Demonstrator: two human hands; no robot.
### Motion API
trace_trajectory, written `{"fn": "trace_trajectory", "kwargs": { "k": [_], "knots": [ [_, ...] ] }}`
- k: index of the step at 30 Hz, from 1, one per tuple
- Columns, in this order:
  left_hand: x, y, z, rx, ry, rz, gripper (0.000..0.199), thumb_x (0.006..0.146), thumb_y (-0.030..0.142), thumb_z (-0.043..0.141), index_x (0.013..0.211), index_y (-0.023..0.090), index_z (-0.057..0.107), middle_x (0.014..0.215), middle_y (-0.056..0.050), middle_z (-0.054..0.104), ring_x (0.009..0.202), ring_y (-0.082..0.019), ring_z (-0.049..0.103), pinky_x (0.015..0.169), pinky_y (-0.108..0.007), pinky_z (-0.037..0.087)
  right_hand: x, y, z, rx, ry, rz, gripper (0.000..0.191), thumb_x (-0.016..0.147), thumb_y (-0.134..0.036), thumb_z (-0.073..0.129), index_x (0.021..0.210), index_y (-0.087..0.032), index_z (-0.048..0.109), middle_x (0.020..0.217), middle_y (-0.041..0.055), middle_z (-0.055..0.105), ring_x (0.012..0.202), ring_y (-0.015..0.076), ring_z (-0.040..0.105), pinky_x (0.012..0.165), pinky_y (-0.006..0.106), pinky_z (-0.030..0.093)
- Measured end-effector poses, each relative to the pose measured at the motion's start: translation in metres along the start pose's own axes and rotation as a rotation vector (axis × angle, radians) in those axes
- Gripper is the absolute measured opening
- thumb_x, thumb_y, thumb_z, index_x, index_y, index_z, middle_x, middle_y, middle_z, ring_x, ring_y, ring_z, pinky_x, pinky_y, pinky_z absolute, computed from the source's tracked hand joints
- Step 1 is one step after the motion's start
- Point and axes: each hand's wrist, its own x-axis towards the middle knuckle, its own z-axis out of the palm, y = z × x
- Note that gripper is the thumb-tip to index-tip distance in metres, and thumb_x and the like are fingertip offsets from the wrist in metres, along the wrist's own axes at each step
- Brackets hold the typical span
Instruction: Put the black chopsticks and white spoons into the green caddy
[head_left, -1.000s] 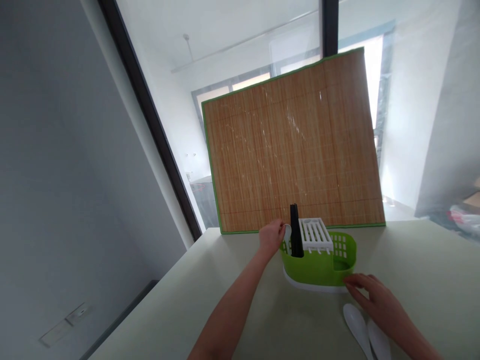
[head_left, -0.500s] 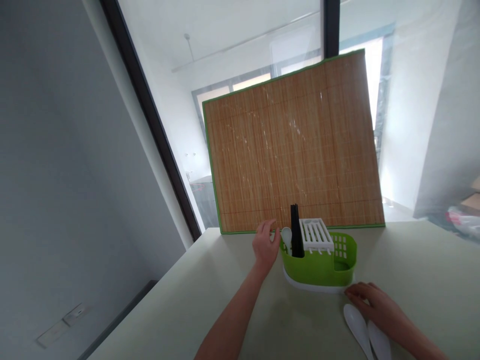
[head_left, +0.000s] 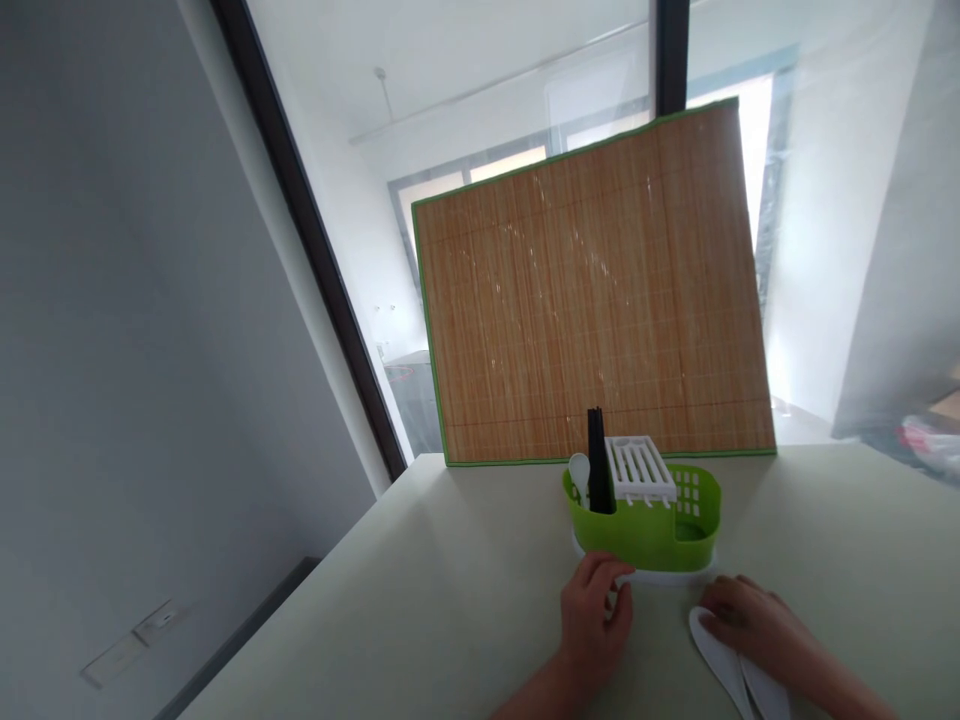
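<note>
A green utensil holder with a white base stands on the table. In its left end are a white spoon and a bundle of black chopsticks. In front of the holder is my left hand, empty, its curved fingers apart from the thumb and close to the base. To the right, my right hand is over two white spoons lying on the table. Its closed fingers pinch the bowl end of the left spoon. The other spoon is partly hidden under that hand.
A white slatted rack sits across the holder's top. Behind it, a bamboo mat with green edging leans against the window. The pale tabletop extends to both sides, with a grey wall at the left.
My left hand has moved from the holder's left end down to its front. My right hand has come down onto the left spoon. The holder has stayed in place.
</note>
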Motion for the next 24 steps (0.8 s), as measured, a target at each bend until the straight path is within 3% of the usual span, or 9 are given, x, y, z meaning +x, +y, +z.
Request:
{"fn": "trace_trajectory", "kwargs": {
  "k": [4, 8, 14, 18, 24],
  "knots": [
    [0.000, -0.001, 0.001, -0.028, -0.010, -0.029, 0.028, 0.082, 0.008, 0.046, 0.102, 0.022, 0.059, 0.100, -0.003, 0.057, 0.072, -0.009, 0.054, 0.056, -0.017, 0.044, 0.001, -0.001, -0.001, 0.036, 0.069, -0.025, 0.018, 0.078, -0.034, 0.050, 0.076, -0.026, 0.066, 0.079, 0.0017, 0.066, 0.082, 0.0213, 0.061, 0.076, 0.034, 0.043],
    [-0.001, 0.001, 0.000, -0.044, 0.017, -0.056, 0.026, 0.080, 0.008, 0.048, 0.099, 0.022, 0.060, 0.097, -0.003, 0.058, 0.069, -0.009, 0.055, 0.055, -0.019, 0.045, -0.003, -0.021, -0.017, 0.134, 0.219, -0.191, 0.021, 0.085, -0.039, 0.050, 0.083, -0.027, 0.067, 0.082, 0.0010, 0.067, 0.084, 0.0201, 0.060, 0.078, 0.033, 0.044],
    [0.000, 0.016, -0.004, -0.076, 0.052, -0.031, 0.017, 0.085, 0.015, 0.047, 0.095, 0.021, 0.059, 0.087, -0.003, 0.059, 0.068, -0.011, 0.055, 0.057, -0.022, 0.045, -0.019, -0.064, -0.039, 0.276, 0.579, -0.478, 0.016, 0.085, -0.028, 0.057, 0.098, -0.026, 0.064, 0.081, 0.0014, 0.063, 0.080, 0.0176, 0.058, 0.075, 0.030, 0.048],
    [0.000, 0.029, -0.011, -0.114, 0.101, 0.054, 0.019, 0.086, 0.016, 0.046, 0.100, 0.022, 0.058, 0.084, -0.004, 0.059, 0.070, -0.012, 0.055, 0.062, -0.024, 0.047, -0.027, -0.076, -0.036, 0.275, 0.729, -0.568, 0.025, 0.082, -0.020, 0.060, 0.107, -0.025, 0.061, 0.077, 0.0013, 0.062, 0.074, 0.0159, 0.057, 0.068, 0.027, 0.049],
    [0.002, 0.043, -0.014, -0.018, 0.073, 0.288, 0.033, 0.077, 0.020, 0.058, 0.110, 0.023, 0.053, 0.079, -0.003, 0.063, 0.064, -0.013, 0.054, 0.058, -0.026, 0.048, -0.030, -0.080, -0.031, 0.235, 0.782, -0.603, 0.030, 0.082, -0.019, 0.060, 0.111, -0.024, 0.061, 0.083, 0.0037, 0.065, 0.079, 0.0173, 0.059, 0.071, 0.029, 0.050]
  ]
}}
